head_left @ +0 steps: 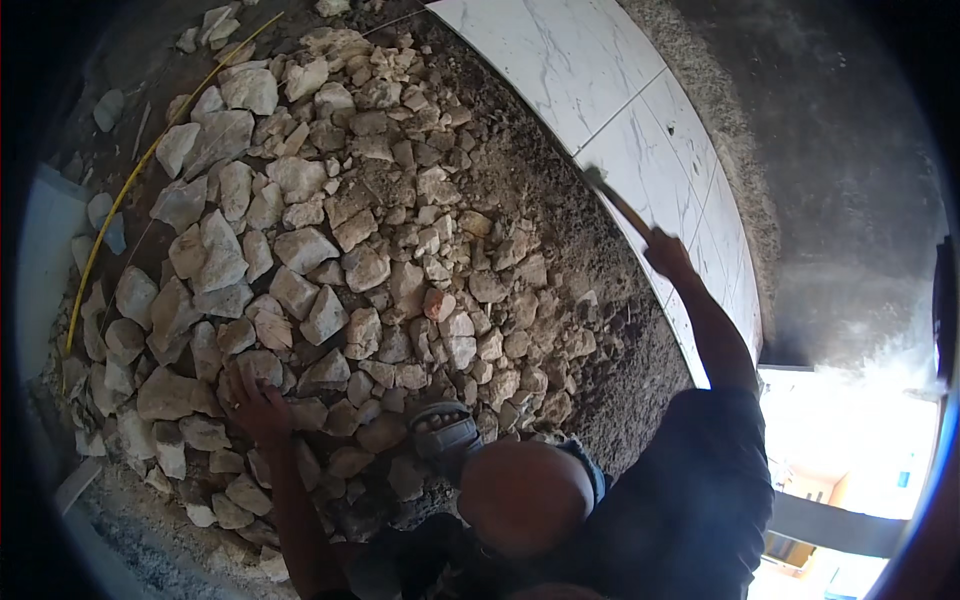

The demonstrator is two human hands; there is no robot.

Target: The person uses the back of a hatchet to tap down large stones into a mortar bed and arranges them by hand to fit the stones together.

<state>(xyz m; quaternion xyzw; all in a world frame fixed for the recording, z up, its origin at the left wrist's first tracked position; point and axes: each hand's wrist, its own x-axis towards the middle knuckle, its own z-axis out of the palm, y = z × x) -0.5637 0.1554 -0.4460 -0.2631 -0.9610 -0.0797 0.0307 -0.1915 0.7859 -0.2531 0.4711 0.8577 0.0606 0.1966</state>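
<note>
My left hand lies flat with spread fingers on a pale broken stone at the near-left part of a bed of rubble stones. My right hand is raised to the right and grips the wooden handle of a hammer. The hammer's head hangs over the edge where dark earth meets white marble-patterned tiles. My sandalled foot and bent knee rest on the stones between my arms.
Loose dark soil fills the strip between stones and tiles. A yellow cord curves along the left side of the rubble. Rough grey concrete lies beyond the tiles. A bright opening shows at the lower right.
</note>
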